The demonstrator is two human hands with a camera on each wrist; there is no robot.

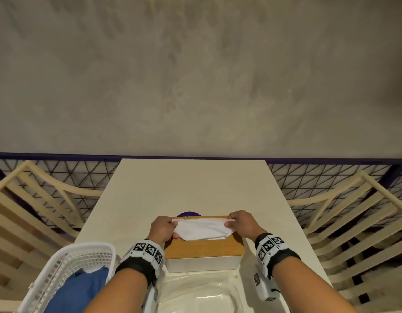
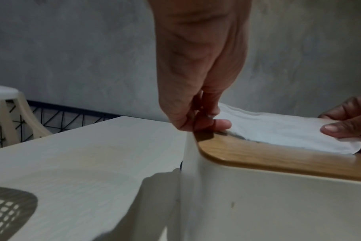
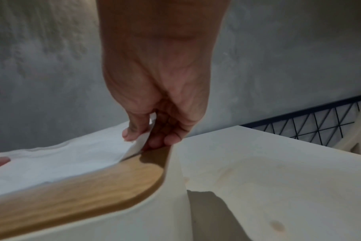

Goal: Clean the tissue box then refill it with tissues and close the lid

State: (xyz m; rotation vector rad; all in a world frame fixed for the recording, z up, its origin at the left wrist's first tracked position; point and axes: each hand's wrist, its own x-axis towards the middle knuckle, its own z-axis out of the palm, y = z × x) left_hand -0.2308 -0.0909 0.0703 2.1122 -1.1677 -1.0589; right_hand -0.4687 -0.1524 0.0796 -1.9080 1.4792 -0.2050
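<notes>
A white tissue box [image 1: 202, 263] with a wooden lid [image 1: 195, 247] stands on the table, lid on. A white tissue [image 1: 202, 229] sticks up out of the lid's slot. My left hand [image 1: 165, 227] pinches the tissue's left end, and my right hand [image 1: 239, 224] pinches its right end, so the sheet is stretched between them. From the left wrist the tissue [image 2: 278, 128] rises above the lid [image 2: 278, 156], with my thumb [image 2: 223, 124] on it. In the right wrist view my thumb [image 3: 134, 132] and fingers grip the tissue [image 3: 72, 159] over the lid [image 3: 82, 195].
A white plastic basket [image 1: 67, 267] holding a blue cloth [image 1: 80, 292] sits at the near left. A clear plastic wrapper [image 1: 202, 294] lies in front of the box. A purple round sticker [image 1: 188, 215] shows behind it. Cream chairs [image 1: 358, 211] flank the cream table [image 1: 195, 184].
</notes>
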